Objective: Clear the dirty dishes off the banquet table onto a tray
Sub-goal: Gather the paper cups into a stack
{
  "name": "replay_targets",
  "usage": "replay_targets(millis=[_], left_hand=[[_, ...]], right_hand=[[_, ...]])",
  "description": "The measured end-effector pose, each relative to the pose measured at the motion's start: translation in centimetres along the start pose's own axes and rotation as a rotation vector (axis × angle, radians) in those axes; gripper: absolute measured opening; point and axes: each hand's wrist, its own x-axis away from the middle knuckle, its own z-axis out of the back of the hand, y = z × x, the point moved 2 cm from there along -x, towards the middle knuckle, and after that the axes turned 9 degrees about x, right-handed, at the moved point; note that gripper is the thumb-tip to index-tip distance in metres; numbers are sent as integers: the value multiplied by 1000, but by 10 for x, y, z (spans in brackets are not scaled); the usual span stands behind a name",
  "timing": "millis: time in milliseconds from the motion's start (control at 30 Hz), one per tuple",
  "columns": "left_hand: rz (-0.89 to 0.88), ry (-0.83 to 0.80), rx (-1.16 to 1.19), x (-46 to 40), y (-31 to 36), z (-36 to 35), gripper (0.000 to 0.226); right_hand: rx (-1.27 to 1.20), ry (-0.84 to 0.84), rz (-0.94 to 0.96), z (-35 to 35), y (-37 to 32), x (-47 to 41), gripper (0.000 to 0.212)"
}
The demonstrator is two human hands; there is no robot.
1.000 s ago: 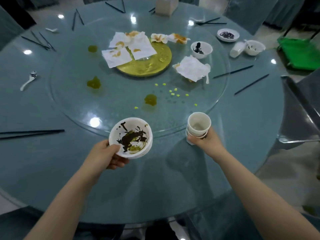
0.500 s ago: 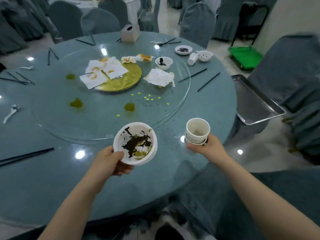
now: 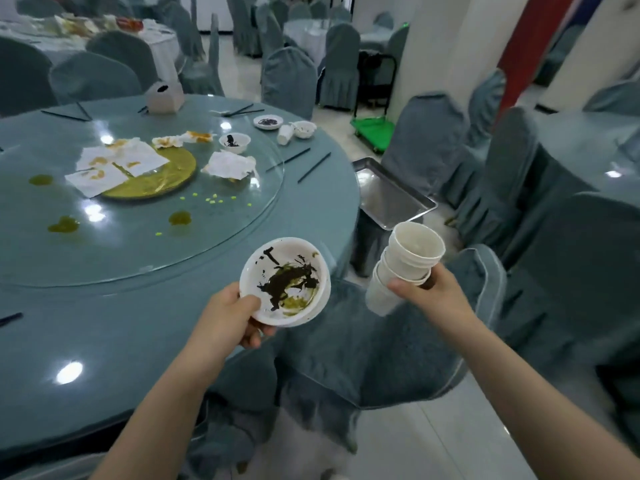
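1. Left hand point(image 3: 227, 315): fingers curled under and thumb over the near rim of a dirty white bowl point(image 3: 284, 281), smeared dark and yellow-green inside. The bowl, held over the tabletop in both earlier frames, now hangs at the table's right edge, partly over a covered chair point(image 3: 391, 341).
2. Right hand point(image 3: 427, 292): wrapped round a stack of white cups point(image 3: 403, 265), thumb across the front. The stack is tilted, mouth toward the right. Earlier it stood upright above the table; now it is off the table altogether, over the chair.
3. Metal tray point(image 3: 391, 194): rectangular, just beyond the table's right edge, nothing visible on it, up and slightly left of the cups. Out of view a second ago, at the right margin half a second ago, now near centre.
4. Round table point(image 3: 104, 341): glass turntable point(image 3: 221, 244) with gold centre disc point(image 3: 162, 176), stained napkins point(image 3: 117, 162), yellow-green spills, scattered crumbs. All lie as before.
5. Dishes left on the table: a small bowl point(image 3: 234, 142) on the turntable; at the far rim a saucer point(image 3: 267, 122), an overturned cup point(image 3: 284, 134), another bowl point(image 3: 304, 129); loose black chopsticks point(image 3: 314, 167).
6. Green trolley point(image 3: 372, 135): on the floor beyond the tray.
7. View: swung rightward since the earlier frames, taking in more covered chairs and neighbouring tables.
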Motion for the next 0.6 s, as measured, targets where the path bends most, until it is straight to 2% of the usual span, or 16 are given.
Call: replay_targets(millis=[133, 333, 467, 600], left_hand=[[-37, -98, -40, 6, 21, -71, 25], [-108, -136, -6, -2, 37, -204, 30], [-132, -124, 45, -20, 39, -302, 33], [-114, -91, 46, -43, 38, -379, 34]], right_hand=[[2, 103, 22, 71, -10, 23, 39], [-11, 250, 51, 191, -2, 30, 42], [43, 243, 74, 285, 9, 19, 40], [59, 221, 73, 358, 27, -4, 51]])
